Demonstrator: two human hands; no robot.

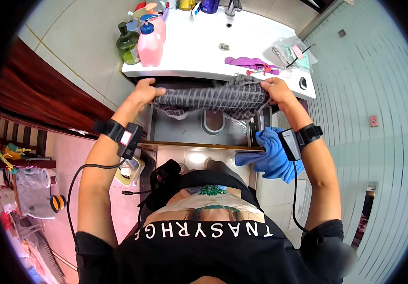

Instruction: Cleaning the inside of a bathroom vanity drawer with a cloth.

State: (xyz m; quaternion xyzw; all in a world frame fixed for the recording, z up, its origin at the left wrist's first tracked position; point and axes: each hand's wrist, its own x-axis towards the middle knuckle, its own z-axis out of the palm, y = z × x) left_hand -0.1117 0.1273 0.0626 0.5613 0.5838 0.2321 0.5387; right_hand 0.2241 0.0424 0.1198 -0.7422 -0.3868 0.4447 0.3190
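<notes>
A dark grey checked cloth is stretched sideways between my hands, above an open drawer under the washbasin. My left hand grips its left end, thumb on top. At the other end, my right hand pinches the cloth, which is bunched and lighter there. Part of the drawer's inside is hidden by the cloth; a U-shaped cutout shows at its middle. A blue towel hangs by the drawer's right front corner, below my right forearm.
On the white washbasin stand a pink pump bottle and a green pump bottle. A purple cloth, a red-handled wire tool and a plastic bag lie at its right. A frosted glass panel borders the right side.
</notes>
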